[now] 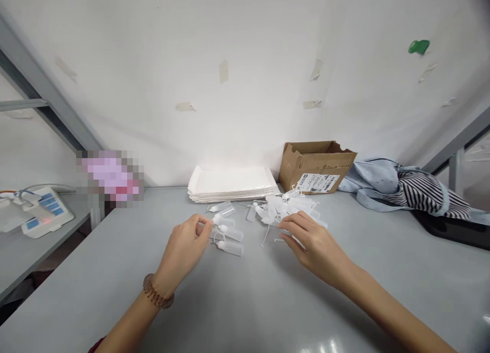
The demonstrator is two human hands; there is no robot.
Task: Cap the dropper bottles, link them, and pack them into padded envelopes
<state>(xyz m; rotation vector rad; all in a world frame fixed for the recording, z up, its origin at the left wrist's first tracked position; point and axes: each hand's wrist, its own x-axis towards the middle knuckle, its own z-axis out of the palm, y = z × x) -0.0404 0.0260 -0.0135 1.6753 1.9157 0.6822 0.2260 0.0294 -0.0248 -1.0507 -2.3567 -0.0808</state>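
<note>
Several small translucent plastic squeeze bottles with white caps and thin straps lie on the grey table. My left hand (187,241), with a brown coil band on its wrist, is closed in a pinch at the cap end of a squeeze bottle (225,221) in the left group. Just below that hand lie another bottle (231,232) and a lower bottle (231,248), caps pointing left. To the right, my right hand (310,243) reaches the front of a loose heap of bottles (281,206). Its thumb and fingers are apart; the hand partly hides the heap.
Behind the bottles sits a stack of white envelopes (233,183) against the wall. A brown cardboard box (317,169) stands beside it, with a light blue bag (375,182) further right. At the far left is a white power strip (48,210).
</note>
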